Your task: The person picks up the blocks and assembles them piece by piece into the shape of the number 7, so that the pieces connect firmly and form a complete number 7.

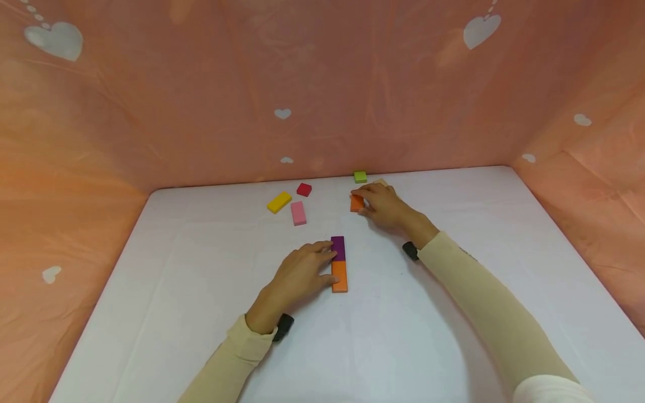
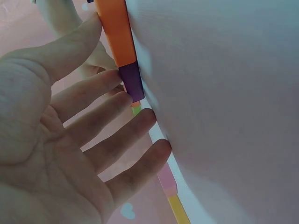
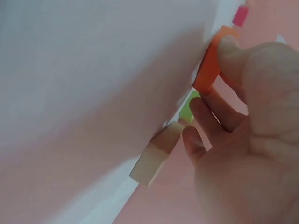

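On the white table, a purple block and an orange block lie end to end in a straight line. My left hand rests along their left side, thumb at the orange one and fingertips at the purple one, with fingers spread and fairly straight in the left wrist view. Farther back, my right hand pinches another orange block between thumb and fingers. Just beyond that hand is a plain wooden block, partly hidden by it in the head view. A small green block lies near the back edge.
Left of the right hand sit a red block, a yellow block and a pink block. A pinkish-orange curtain with white hearts hangs behind the table and along both sides.
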The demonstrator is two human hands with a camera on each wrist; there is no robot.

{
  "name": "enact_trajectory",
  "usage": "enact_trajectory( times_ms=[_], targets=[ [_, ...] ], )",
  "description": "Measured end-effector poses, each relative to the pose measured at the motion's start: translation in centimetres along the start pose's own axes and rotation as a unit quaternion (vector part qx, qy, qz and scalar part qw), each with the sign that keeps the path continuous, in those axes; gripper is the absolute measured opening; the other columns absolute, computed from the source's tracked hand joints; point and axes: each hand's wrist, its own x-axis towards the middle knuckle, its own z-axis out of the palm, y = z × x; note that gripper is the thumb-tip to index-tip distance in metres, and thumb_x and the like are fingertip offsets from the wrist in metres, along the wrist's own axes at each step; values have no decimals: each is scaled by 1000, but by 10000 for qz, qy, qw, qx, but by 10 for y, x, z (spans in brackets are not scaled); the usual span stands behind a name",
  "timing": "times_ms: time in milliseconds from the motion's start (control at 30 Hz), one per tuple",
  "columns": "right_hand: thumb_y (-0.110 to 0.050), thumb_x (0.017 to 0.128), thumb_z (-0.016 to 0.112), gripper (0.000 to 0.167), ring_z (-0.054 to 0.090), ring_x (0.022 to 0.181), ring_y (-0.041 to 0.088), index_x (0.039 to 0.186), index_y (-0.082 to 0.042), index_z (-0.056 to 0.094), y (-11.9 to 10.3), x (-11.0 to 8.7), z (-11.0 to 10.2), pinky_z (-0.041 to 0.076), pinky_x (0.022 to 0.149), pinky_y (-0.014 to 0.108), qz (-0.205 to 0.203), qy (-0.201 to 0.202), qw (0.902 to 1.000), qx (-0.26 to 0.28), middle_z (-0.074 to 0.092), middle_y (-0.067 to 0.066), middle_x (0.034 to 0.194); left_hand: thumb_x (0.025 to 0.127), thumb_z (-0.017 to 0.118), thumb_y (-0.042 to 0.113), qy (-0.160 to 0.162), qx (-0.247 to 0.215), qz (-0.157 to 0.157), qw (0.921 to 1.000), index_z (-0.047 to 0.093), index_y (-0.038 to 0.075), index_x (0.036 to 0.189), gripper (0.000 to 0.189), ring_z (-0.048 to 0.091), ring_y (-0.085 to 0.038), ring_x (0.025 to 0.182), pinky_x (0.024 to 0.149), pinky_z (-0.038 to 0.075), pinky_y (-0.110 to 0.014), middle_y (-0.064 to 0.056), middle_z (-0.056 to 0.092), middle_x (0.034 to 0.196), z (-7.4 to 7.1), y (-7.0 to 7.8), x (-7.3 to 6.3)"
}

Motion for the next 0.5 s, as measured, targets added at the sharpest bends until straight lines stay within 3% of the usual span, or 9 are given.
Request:
enact_trajectory(
  times_ms=[233, 500],
  targets=[
    [-35, 99, 61, 55, 38, 138, 29, 148, -15, 47, -1, -2, 3, 26, 117, 52, 77, 266, 9991, 336, 46, 12, 151, 86, 78, 35, 61, -14, -5, 10000, 63, 8, 135, 58, 52, -31, 135, 109, 45, -49, -10, 54, 147, -1, -1, 1],
    [-39, 99, 57, 55, 36, 145, 29, 150, -19, 46, -15, -8, 13, 20, 122, 56, -132, 129, 9984, 529, 44, 7, 153, 86, 77, 36, -4, -38, 2, 10000, 63, 9, 135, 58, 51, -31, 135, 108, 46, -50, -9, 52, 149, 0, -1, 1]
  ],
)
